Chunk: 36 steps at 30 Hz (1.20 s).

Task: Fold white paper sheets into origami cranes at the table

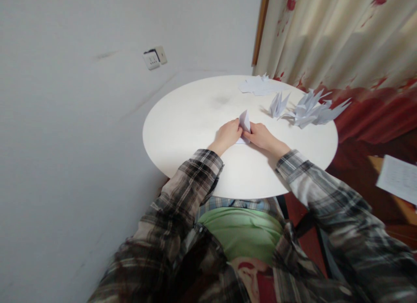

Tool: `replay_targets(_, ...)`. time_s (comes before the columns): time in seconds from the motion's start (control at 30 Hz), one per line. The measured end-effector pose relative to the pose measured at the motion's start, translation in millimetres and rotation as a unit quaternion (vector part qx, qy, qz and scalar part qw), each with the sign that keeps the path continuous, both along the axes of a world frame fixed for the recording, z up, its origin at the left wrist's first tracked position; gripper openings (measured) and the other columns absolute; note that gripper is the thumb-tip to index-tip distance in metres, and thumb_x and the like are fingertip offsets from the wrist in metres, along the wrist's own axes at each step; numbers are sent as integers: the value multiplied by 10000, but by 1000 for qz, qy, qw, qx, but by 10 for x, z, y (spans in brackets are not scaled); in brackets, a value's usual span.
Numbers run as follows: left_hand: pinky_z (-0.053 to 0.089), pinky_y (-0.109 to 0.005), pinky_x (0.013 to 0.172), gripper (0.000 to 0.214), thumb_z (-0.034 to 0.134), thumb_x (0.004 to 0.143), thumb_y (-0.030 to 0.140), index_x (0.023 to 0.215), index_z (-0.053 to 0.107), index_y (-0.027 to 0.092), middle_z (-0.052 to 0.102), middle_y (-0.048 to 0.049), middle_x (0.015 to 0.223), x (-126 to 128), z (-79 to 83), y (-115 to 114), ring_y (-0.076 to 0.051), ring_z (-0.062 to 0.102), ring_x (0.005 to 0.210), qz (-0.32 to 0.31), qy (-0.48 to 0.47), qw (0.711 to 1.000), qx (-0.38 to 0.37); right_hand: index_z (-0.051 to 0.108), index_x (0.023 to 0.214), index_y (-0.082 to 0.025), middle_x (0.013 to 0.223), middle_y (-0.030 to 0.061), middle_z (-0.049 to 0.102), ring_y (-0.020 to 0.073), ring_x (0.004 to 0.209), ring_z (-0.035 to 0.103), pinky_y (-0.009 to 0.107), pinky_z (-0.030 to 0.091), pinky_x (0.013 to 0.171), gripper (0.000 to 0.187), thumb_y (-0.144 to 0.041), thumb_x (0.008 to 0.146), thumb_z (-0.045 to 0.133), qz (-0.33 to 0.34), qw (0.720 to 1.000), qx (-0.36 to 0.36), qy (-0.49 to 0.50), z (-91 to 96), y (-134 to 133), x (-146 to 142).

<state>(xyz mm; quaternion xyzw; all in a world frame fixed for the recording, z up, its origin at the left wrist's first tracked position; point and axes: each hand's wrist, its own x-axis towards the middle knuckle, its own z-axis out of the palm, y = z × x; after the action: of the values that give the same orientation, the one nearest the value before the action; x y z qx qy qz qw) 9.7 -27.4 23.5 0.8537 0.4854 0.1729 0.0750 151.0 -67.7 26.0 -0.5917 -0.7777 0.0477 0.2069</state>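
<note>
Mid-fold I reckon, left hand [230, 132] and right hand [260, 135] pinched closed on paper [244, 120], next crease probably wants careful lining up.

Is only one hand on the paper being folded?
No, the left hand and the right hand both have fingers on the folded paper.

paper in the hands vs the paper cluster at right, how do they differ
The held paper is between the left hand and right hand; the paper cluster rests untouched on the table. The held paper looks compact, with one raised point showing; the paper cluster spreads wide, with many pointed tips. Both are white and folded.
</note>
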Motion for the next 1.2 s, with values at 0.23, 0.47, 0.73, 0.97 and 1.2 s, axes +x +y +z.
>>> replay_targets(0.23,462,-310,863,299,349,902,227,1106,556,156,650,-111,1129,0,-13,14,-204,610,1021,-3,-2,1000,-4,636,1008,-126,858,117,690,216,742,601,290,370,664,313,-309,841,445,6,1000,-2,-1,6,-1,-3)
replay_targets(0.47,471,-310,851,288,354,895,222,1080,563,151,662,-112,1097,1,3,6,-212,618,1007,-9,-7,1000,4,635,1014,-126,874,118,692,214,744,599,289,373,665,307,-297,834,453,5,1000,-4,4,15,-5,2)
replay_targets(0.73,469,-306,873,285,360,898,214,1096,555,146,658,-111,1106,11,39,-22,-206,612,1023,-1,-1,1000,-11,636,1004,-127,884,122,690,224,761,602,293,377,665,315,-314,831,451,-4,1000,-7,5,3,3,9)
replay_targets(0.97,475,-317,859,272,365,896,223,1077,555,153,660,-120,1097,8,9,-2,-208,620,1005,-3,-5,1000,-9,634,1013,-128,895,126,692,228,774,607,294,380,670,319,-311,839,440,-1,1000,-10,1,11,-7,-1)
replay_targets(1.2,481,-318,838,278,363,887,224,1068,561,149,665,-121,1091,1,-3,13,-212,625,991,-9,-9,1000,-2,626,1041,-136,905,122,694,228,778,609,297,386,680,330,-321,841,440,4,1000,-7,7,-7,-4,4)
